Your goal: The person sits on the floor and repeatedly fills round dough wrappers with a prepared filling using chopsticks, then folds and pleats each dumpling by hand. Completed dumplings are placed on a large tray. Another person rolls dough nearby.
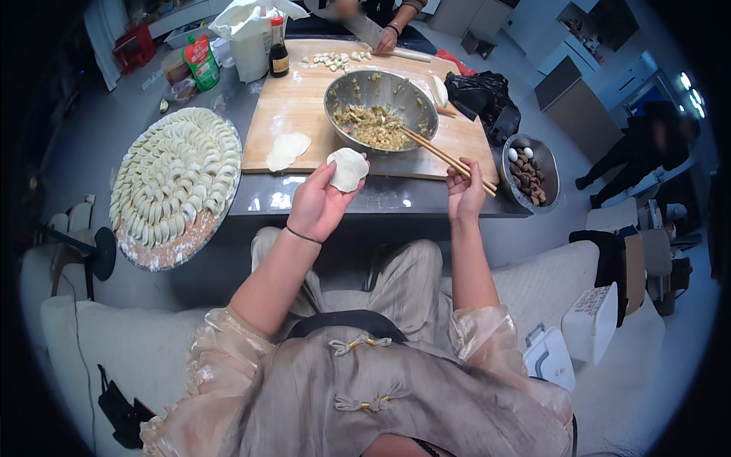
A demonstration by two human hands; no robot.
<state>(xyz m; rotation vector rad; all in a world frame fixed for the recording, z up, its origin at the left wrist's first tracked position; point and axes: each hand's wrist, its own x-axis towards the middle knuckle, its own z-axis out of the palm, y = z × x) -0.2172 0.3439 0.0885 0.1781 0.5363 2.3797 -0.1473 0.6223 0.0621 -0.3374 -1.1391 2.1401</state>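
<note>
A round dumpling wrapper (pixel 347 169) lies flat across the palm and fingers of my left hand (pixel 321 205), in front of the wooden board's near edge. My right hand (pixel 465 191) grips a pair of wooden chopsticks (pixel 437 152). Their tips reach over the near right rim into a steel mixing bowl (pixel 337 127), at the minced filling (pixel 371 123). More wrappers (pixel 288 149) overlap on the wooden board (pixel 274 105), left of the bowl. To the left, a round floured tray (pixel 143 251) carries rings of folded dumplings (pixel 177 177).
Across the board, another person's hand (pixel 387 40) is by a cleaver (pixel 365 29), near small dough pieces (pixel 337 59). A sauce bottle (pixel 278 51) stands at the board's far left. Right are a black plastic bag (pixel 485 97) and a metal basin (pixel 548 200) holding eggs and brown pieces.
</note>
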